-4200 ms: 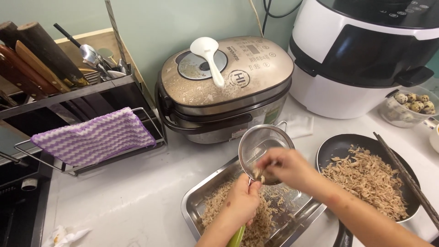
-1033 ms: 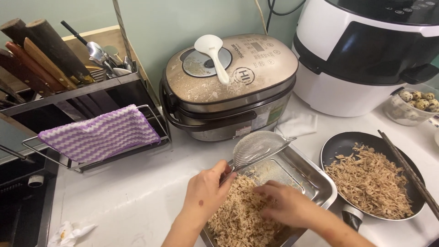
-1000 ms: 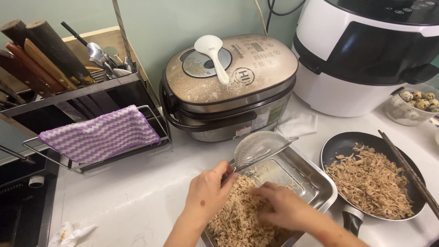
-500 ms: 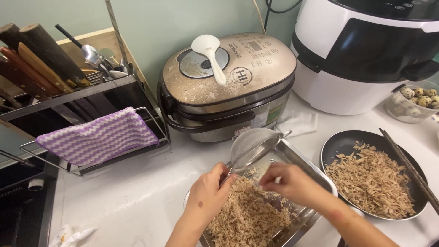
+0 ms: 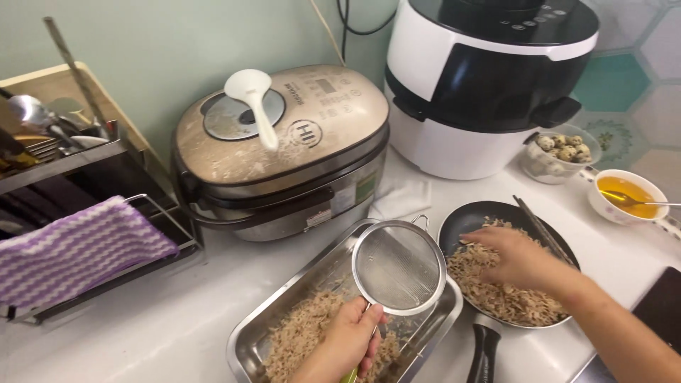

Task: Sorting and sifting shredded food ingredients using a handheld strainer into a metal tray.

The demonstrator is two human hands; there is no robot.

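Observation:
My left hand point(image 5: 346, 345) grips the handle of a round mesh strainer point(image 5: 399, 266), holding it tilted over a rectangular steel tray point(image 5: 312, 276) that carries shredded brown food point(image 5: 301, 333). My right hand point(image 5: 516, 257) reaches into a black frying pan point(image 5: 468, 221) on the right, fingers resting on the shredded food point(image 5: 489, 291) in it. A pair of chopsticks point(image 5: 543, 230) lies across the pan's far rim. The pan's black handle point(image 5: 484, 352) points toward me.
A beige rice cooker point(image 5: 284, 152) with a white spoon point(image 5: 252, 99) on top stands behind the tray. A white and black appliance point(image 5: 489, 78) is at back right. A bowl of small eggs point(image 5: 560, 150), a cup of orange sauce point(image 5: 628, 195), a dish rack with purple cloth point(image 5: 74, 252).
My right hand has left the tray and moved right into the frying pan. My left hand has kept the strainer and lifted it above the tray.

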